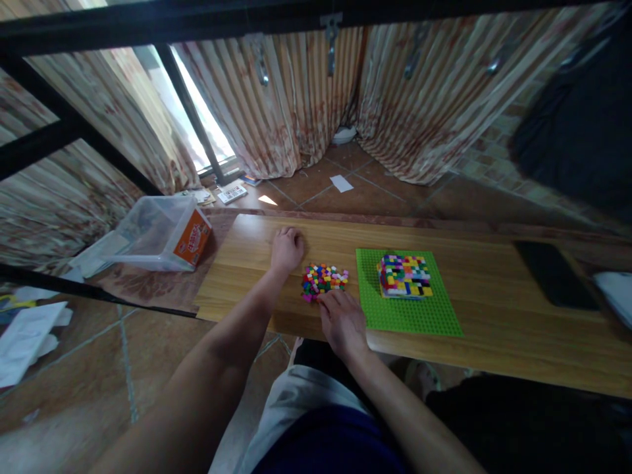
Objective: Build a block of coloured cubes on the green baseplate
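A pile of small loose toy bricks (323,280) in many colours lies on the wooden table between my hands. My left hand (288,250) rests on the tabletop just beyond the pile's left side, its fingers loosely curled in with nothing visible in them. At the near right edge of the pile, my right hand (343,319) has its fingers together and bent down, the tips touching the bricks; what they pinch, if anything, is hidden. Right of that hand lies a green baseplate (409,319), bearing a blocky multicoloured brick structure (405,276) built several layers high.
The long wooden table (494,316) holds a dark flat tablet-like object (555,273) at the right, near a white object (615,296). A clear plastic bin (158,230) with an orange label stands left of the table. A black bar (296,20) crosses overhead. Someone's dark-clothed leg (518,421) shows at lower right.
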Available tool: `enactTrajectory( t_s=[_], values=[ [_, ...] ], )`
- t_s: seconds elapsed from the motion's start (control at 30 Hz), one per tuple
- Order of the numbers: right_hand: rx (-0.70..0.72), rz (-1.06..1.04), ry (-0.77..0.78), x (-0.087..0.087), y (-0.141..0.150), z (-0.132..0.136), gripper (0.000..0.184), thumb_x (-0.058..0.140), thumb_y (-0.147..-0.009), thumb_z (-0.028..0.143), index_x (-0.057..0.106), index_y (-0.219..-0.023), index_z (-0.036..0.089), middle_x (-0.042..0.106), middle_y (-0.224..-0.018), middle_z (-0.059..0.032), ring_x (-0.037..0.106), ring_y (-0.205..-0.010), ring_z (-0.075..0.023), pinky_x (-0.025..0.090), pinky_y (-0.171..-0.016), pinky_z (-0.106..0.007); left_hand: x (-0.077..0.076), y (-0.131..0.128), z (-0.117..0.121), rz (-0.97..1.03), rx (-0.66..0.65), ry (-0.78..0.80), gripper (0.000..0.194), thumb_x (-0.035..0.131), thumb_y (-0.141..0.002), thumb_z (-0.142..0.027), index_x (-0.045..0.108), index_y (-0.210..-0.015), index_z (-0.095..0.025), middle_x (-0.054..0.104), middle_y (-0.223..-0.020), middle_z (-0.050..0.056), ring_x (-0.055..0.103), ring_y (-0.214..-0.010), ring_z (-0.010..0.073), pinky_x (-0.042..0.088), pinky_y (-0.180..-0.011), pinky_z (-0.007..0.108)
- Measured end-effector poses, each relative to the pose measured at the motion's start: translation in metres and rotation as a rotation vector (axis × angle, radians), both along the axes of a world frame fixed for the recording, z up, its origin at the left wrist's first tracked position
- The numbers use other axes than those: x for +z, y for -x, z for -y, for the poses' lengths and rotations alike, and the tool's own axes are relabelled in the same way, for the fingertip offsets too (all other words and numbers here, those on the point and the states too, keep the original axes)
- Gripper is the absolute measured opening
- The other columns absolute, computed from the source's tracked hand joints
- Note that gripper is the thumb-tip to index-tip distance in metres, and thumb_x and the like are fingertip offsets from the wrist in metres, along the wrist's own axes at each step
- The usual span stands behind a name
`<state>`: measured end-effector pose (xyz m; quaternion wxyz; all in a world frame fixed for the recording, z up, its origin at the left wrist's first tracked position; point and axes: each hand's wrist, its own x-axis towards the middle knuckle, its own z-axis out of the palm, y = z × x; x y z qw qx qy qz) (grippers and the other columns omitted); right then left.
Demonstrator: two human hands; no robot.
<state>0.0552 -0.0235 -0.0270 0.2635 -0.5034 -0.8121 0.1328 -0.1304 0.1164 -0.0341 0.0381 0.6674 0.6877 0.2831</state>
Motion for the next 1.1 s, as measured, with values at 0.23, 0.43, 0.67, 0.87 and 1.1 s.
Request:
enactTrajectory(
  t_s=[0.23, 0.43, 0.67, 0.87, 1.1],
  values=[
    [0.05, 0.077, 0.02, 0.008, 0.029, -0.008, 0.02, 0.054, -0.091, 0.02, 0.07, -0.101, 0.024, 0.062, -0.106, -0.0106, 0.051, -0.096, -0.027, 0.043, -0.082, -0.039, 0.0, 0.0, 0.001, 0.001, -0.005, -0.003, 0.023, 0.046, -0.087, -0.015, 0.067, -0.099, -0.018, 0.067, -0.108, 0.01, 0.057, -0.106, 0.0249, 0.045, -0.098, 0.039],
    [0.069, 0.098, -0.016, 0.002, 0.03, -0.012, 0.024, 0.05, -0.091, 0.014, 0.07, -0.092, 0.026, 0.062, -0.102, -0.0078, 0.051, -0.092, -0.0251, 0.042, -0.078, -0.035, -0.004, 0.002, -0.001, 0.028, -0.003, -0.019, 0.022, 0.047, -0.087, -0.016, 0.066, -0.097, -0.02, 0.067, -0.109, 0.009, 0.057, -0.107, 0.0246, 0.046, -0.099, 0.039],
    [0.045, -0.084, -0.011, 0.007, 0.022, -0.013, 0.024, 0.046, -0.094, 0.015, 0.068, -0.097, 0.024, 0.066, -0.105, -0.0085, 0.056, -0.097, -0.0238, 0.045, -0.083, -0.035, -0.003, 0.003, -0.002, 0.017, -0.015, -0.031, 0.021, 0.047, -0.086, -0.015, 0.066, -0.094, -0.02, 0.068, -0.106, 0.009, 0.058, -0.105, 0.0251, 0.046, -0.099, 0.04],
    [-0.113, -0.416, 0.22, 0.018, -0.003, -0.005, 0.024, 0.043, -0.095, 0.026, 0.066, -0.103, 0.022, 0.071, -0.097, -0.0065, 0.065, -0.089, -0.0209, 0.049, -0.081, -0.033, 0.0, 0.002, 0.0, 0.018, -0.022, -0.041, 0.022, 0.047, -0.085, -0.015, 0.066, -0.093, -0.02, 0.068, -0.106, 0.01, 0.058, -0.104, 0.0252, 0.047, -0.098, 0.04],
    [-0.288, -0.769, 0.42, 0.016, -0.023, -0.002, 0.028, 0.054, -0.088, 0.041, 0.071, -0.098, 0.021, 0.072, -0.08, -0.003, 0.066, -0.071, -0.0186, 0.054, -0.071, -0.033, -0.001, 0.003, -0.001, 0.019, -0.025, -0.065, 0.023, 0.046, -0.085, -0.016, 0.067, -0.093, -0.02, 0.068, -0.106, 0.01, 0.059, -0.104, 0.0255, 0.048, -0.098, 0.04]
  ],
)
